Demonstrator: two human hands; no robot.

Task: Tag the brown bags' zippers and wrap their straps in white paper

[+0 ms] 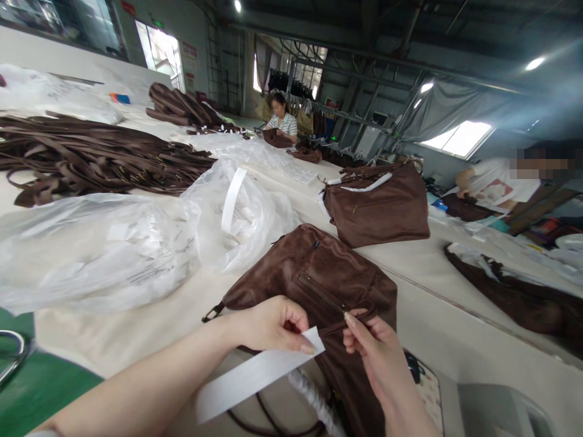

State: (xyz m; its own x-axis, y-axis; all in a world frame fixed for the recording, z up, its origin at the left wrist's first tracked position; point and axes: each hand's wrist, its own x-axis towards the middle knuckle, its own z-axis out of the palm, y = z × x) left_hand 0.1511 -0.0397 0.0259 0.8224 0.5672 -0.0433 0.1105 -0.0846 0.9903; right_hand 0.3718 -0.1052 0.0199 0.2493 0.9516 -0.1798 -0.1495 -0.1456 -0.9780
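A brown leather bag [291, 267] with a brass zipper lies on the pale table in front of me. My left hand [277, 328] pinches one end of a white strip [259, 376], which hangs down to the lower left over the bag's near side. Just to the right, my right hand [373, 340] has its fingers closed on a thin brown strap [337, 328] beside the zipper's end. A wrapped handle [314, 400] shows below the strip, with dark cords near it.
Clear plastic bags [136, 255] and brown straps [104, 158] lie to the left. Another brown bag [382, 206] stands beyond. A phone [428, 388] and a grey object [501, 413] are at the lower right. Two people [286, 124] work farther back.
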